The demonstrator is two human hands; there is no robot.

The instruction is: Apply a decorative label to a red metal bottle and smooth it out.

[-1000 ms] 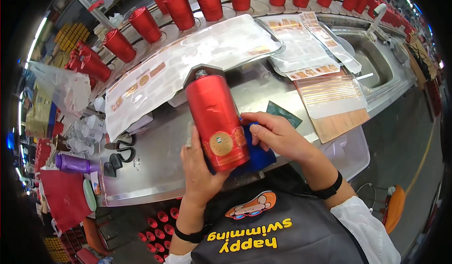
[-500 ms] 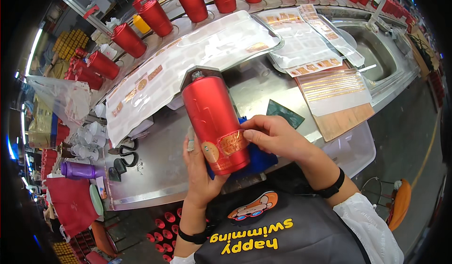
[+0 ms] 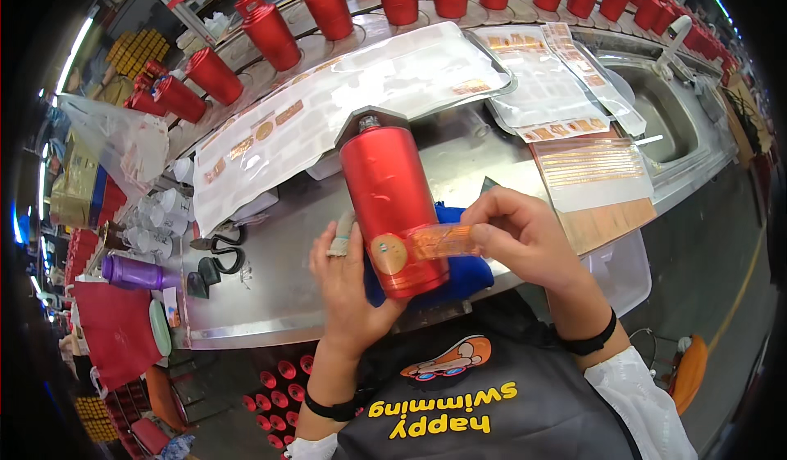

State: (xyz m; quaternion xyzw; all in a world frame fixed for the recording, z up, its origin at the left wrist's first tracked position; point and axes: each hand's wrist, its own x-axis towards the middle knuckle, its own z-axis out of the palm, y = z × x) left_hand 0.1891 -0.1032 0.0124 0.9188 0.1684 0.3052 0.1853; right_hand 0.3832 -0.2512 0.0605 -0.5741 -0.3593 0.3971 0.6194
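A glossy red bottle [image 3: 389, 177] lies tilted in front of me, its neck toward a dark angular stand [image 3: 370, 120] and its base toward my body. My left hand [image 3: 343, 292] supports the bottle's lower left side, a light wrap on one finger. Between thumb and forefinger, my right hand [image 3: 525, 234] pinches a clear orange-tinted film strip [image 3: 441, 242]. The strip stretches from the bottle's lower right side to those fingertips. Beside it on the bottle is a round gold sticker [image 3: 388, 254]. Under the bottle's base lies a blue cloth [image 3: 463, 275].
Sticker sheets [image 3: 328, 91] lie across the bench's far side. Behind them, red bottles [image 3: 326, 7] stand on a curved conveyor [image 3: 369, 29]. A sink [image 3: 656, 103] is at right, near a wooden board [image 3: 602, 224]. Black scissors [image 3: 225, 255] and a purple jar [image 3: 134, 272] are at left.
My right hand has moved right, away from the bottle, drawing the clear strip out from its surface. The view has shifted slightly. My left hand stays at the bottle's base.
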